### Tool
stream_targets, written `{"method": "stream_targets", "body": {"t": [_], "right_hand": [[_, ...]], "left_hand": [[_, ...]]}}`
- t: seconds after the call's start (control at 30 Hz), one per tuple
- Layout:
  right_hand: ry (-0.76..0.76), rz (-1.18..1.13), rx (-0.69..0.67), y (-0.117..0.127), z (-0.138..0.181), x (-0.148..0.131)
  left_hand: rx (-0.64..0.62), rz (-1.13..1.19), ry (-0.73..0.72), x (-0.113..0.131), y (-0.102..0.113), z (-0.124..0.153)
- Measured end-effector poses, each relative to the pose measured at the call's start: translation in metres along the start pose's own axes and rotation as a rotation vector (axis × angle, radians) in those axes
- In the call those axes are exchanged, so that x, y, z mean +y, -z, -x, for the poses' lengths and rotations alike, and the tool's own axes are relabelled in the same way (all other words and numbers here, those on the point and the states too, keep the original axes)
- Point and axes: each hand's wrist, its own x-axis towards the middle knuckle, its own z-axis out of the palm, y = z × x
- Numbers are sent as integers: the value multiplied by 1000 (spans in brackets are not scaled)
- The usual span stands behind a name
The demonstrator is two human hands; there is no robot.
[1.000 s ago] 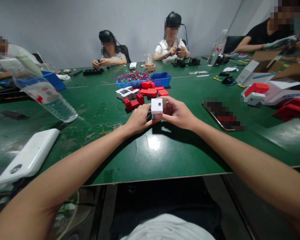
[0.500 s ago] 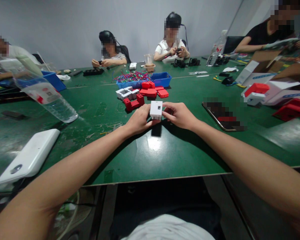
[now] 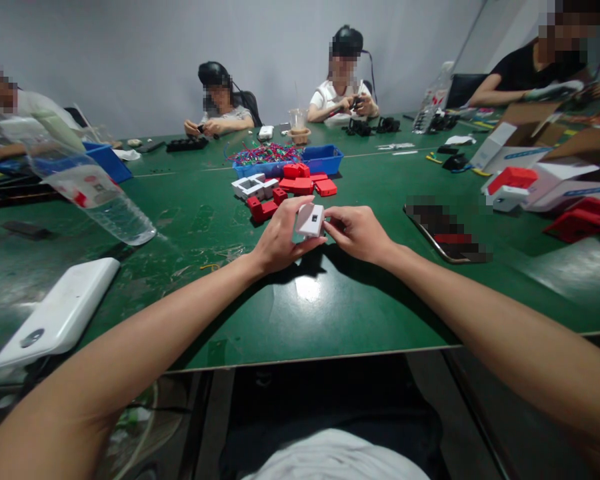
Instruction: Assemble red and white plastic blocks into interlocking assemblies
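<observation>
A small white plastic block [image 3: 312, 221] with a dark slot in its face is held just above the green table. My left hand [image 3: 281, 235] grips it from the left, thumb below and fingers over the far side. At its right edge, my right hand [image 3: 359, 231] has thumb and forefinger pinched against it; the exact contact is partly hidden. Close behind my left hand lie a red bracket-like part [image 3: 261, 209] and a pale grey frame-like part [image 3: 254, 187]. More red plastic parts [image 3: 300, 185] are grouped just beyond.
Behind the parts stands a blue bin [image 3: 325, 159] with colourful wires at its left. A plastic bottle [image 3: 103, 200] and a white power-bank-like device [image 3: 60, 310] are left; a phone [image 3: 443, 233] and open cartons [image 3: 535, 130] are right. Several people sit around the table.
The white block has turned, so its slotted face now slants to the right. My left fingers have risen around its far side; my right hand has barely moved.
</observation>
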Motion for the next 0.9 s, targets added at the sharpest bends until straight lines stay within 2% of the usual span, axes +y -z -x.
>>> {"method": "stream_targets", "body": {"t": [0.37, 0.57, 0.7, 0.9], "right_hand": [[20, 63, -80, 0, -2, 1], [41, 55, -38, -2, 0, -2], [42, 50, -13, -4, 1, -3], [47, 55, 25, -4, 1, -2]], "left_hand": [[35, -6, 1, 0, -1, -1], [119, 8, -71, -1, 1, -2], [170, 20, -30, 1, 1, -3], [166, 23, 7, 4, -2, -2]]}}
